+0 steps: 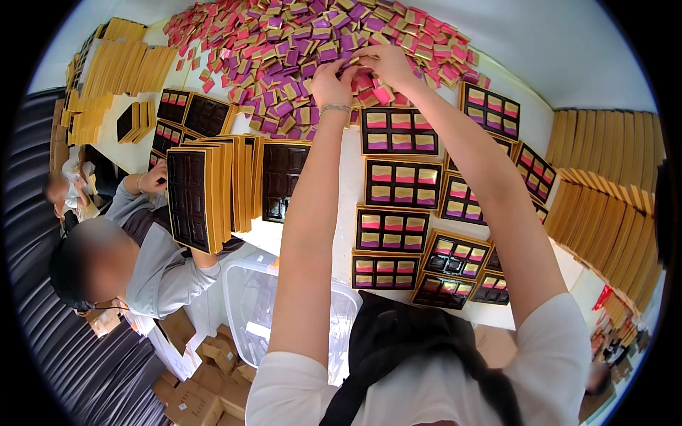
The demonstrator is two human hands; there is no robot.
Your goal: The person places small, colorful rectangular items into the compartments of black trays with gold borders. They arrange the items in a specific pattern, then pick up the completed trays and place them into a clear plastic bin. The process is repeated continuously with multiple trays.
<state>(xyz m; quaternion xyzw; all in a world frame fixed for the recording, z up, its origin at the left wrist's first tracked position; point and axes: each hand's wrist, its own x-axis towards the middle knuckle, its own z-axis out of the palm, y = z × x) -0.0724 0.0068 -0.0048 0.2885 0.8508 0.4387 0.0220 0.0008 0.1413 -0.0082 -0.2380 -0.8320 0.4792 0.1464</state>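
Note:
Both hands reach into a heap of small foil-wrapped squares (284, 53) in purple, pink and gold at the far side of the table. My left hand (332, 84) bends its fingers closed around a purple-and-gold wrapped square at the fingertips. Close beside it, my right hand (389, 65) pinches a small wrapped square, partly covered by its fingers. Under my forearms lie gold-edged boxes with black inserts. One filled box (400, 130) holds several squares in two rows, just nearer than my hands. A box with an unfilled black insert (278, 181) lies left of my left forearm.
A co-worker (153, 263) at the left has hands at a row of upright gold boxes (213, 188). More gold boxes (604, 153) are stacked along the right, others (117, 67) at the far left. A clear plastic bin (241, 305) stands below the table's near edge, by cardboard cartons (195, 405).

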